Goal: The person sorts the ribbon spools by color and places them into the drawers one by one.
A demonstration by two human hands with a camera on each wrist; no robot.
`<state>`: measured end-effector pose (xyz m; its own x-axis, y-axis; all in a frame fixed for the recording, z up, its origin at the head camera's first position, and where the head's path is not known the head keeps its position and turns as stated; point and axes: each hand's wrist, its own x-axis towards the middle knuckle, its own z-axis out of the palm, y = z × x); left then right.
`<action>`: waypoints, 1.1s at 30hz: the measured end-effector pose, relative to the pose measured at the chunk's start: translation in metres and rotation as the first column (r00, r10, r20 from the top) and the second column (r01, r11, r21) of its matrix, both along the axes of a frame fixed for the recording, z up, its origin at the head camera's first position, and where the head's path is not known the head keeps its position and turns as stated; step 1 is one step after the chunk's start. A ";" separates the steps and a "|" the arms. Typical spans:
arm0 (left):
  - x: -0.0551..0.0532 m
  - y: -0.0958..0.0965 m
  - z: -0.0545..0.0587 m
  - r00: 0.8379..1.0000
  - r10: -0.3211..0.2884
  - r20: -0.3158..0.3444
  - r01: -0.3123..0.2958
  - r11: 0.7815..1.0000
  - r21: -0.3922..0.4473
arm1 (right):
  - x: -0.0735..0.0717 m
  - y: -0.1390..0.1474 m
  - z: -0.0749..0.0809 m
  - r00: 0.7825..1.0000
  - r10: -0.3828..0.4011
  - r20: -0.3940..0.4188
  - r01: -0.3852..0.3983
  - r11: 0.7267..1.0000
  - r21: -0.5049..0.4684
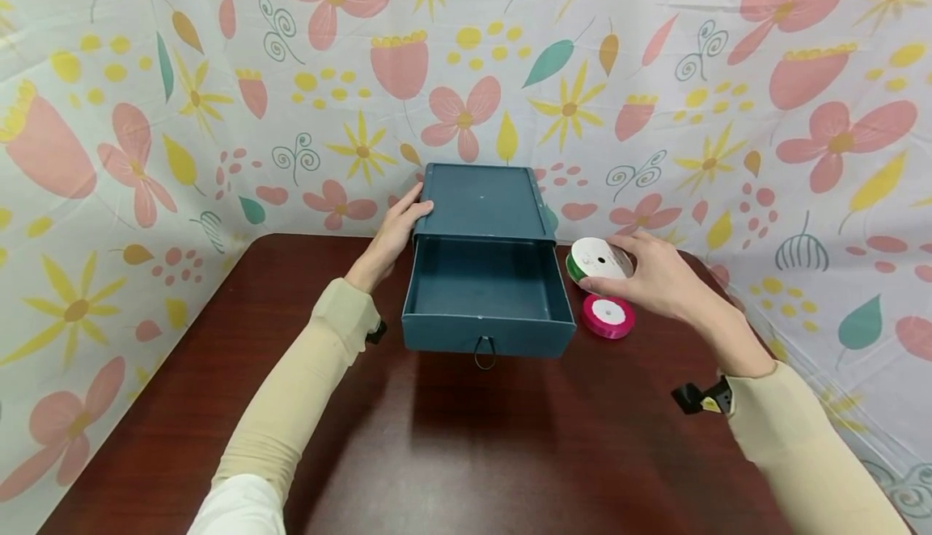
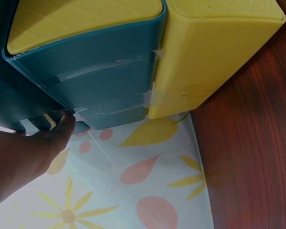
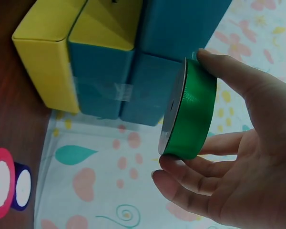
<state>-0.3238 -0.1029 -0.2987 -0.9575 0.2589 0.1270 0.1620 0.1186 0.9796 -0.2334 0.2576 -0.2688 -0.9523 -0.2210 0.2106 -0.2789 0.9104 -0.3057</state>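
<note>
A dark teal drawer unit (image 1: 480,199) stands on the table with its top drawer (image 1: 480,337) pulled out, showing a bare inside. My left hand (image 1: 393,231) rests against the unit's upper left side; in the left wrist view its thumb touches the teal casing (image 2: 109,81). Beside the unit on the right, my right hand (image 1: 655,276) pinches a spool of green ribbon (image 3: 198,112) by its rim, between the thumb and the fingers. Below that spool lies a spool of pink ribbon (image 1: 608,316).
Lower in the unit is a yellow section (image 2: 214,62). A dark blue or purple spool (image 3: 23,188) sits next to the pink one in the right wrist view. The brown table (image 1: 335,454) meets a flower-patterned cloth (image 1: 466,74) behind.
</note>
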 end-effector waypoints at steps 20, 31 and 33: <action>-0.019 0.000 -0.018 0.999 0.043 -0.012 -0.042 0.999 0.013 | 0.003 -0.029 0.030 0.991 0.100 -0.089 -0.101 0.995 -0.014; -0.020 0.001 -0.018 0.999 0.044 -0.012 -0.044 0.999 0.020 | 0.001 -0.061 0.032 0.973 0.216 -0.082 -0.220 0.975 -0.031; -0.019 0.001 -0.018 0.999 0.046 -0.012 -0.046 0.999 0.020 | 0.000 -0.067 0.031 0.968 0.235 -0.083 -0.238 0.971 -0.029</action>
<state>-0.3432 -0.1016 -0.3169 -0.9666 0.2123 0.1433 0.1688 0.1070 0.9798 -0.2332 0.1904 -0.2377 -0.8540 -0.4283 0.2954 -0.5095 0.8035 -0.3078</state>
